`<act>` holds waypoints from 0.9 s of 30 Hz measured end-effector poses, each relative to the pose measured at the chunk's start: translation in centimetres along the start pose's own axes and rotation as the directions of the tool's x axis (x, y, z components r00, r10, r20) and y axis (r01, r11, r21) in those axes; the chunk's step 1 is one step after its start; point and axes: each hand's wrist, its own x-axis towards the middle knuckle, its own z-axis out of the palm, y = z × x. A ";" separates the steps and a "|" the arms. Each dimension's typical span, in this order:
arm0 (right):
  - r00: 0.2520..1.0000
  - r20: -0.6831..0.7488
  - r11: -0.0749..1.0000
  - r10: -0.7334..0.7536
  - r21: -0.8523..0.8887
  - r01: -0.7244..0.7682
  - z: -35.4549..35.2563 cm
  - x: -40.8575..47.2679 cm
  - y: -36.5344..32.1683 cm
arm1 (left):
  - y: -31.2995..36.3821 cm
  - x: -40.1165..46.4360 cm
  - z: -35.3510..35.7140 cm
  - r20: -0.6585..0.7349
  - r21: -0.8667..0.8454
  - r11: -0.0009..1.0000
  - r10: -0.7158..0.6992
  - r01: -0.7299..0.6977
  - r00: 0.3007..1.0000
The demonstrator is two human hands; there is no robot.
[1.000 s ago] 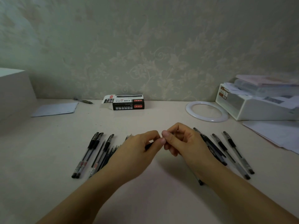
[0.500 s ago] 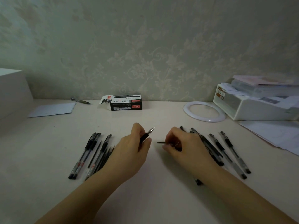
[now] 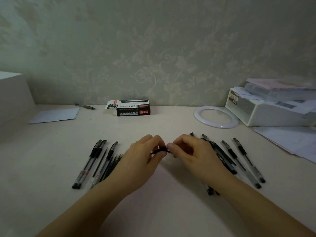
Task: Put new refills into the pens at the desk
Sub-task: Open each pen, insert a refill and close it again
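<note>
At the back of the desk (image 3: 153,194) I see a black refill box (image 3: 130,108) lying on its side, its end flap open and its contents hidden, and at right a white tray (image 3: 266,115) stacked with papers. At centre, my left hand (image 3: 142,161) and right hand (image 3: 196,156) meet, fingers curled, pinching a black pen piece (image 3: 160,150) between them. Finished pens (image 3: 239,159) lie right; pens and refills (image 3: 100,163) lie left.

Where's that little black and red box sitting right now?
In the head view, the box lies at the back of the desk against the wall, left of the white ring.
</note>
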 end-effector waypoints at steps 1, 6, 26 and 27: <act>1.000 0.017 1.000 0.002 0.024 -0.003 0.0 0.0 0.0 | 0.1 0.0 0.0 0.007 -0.004 1.000 0.021 -0.021 1.000; 0.999 0.049 0.984 0.001 0.177 -0.010 -0.3 0.1 -0.1 | 0.0 0.2 -0.2 0.010 -0.076 0.996 0.042 -0.041 0.999; 0.996 0.081 0.977 0.049 0.204 -0.064 -0.5 0.2 0.0 | -0.2 0.0 0.0 0.024 -0.045 0.999 -0.007 0.008 1.000; 0.996 0.074 0.978 0.054 0.198 -0.067 -0.4 0.2 0.0 | -0.2 0.0 0.0 0.026 -0.045 0.999 -0.005 0.006 1.000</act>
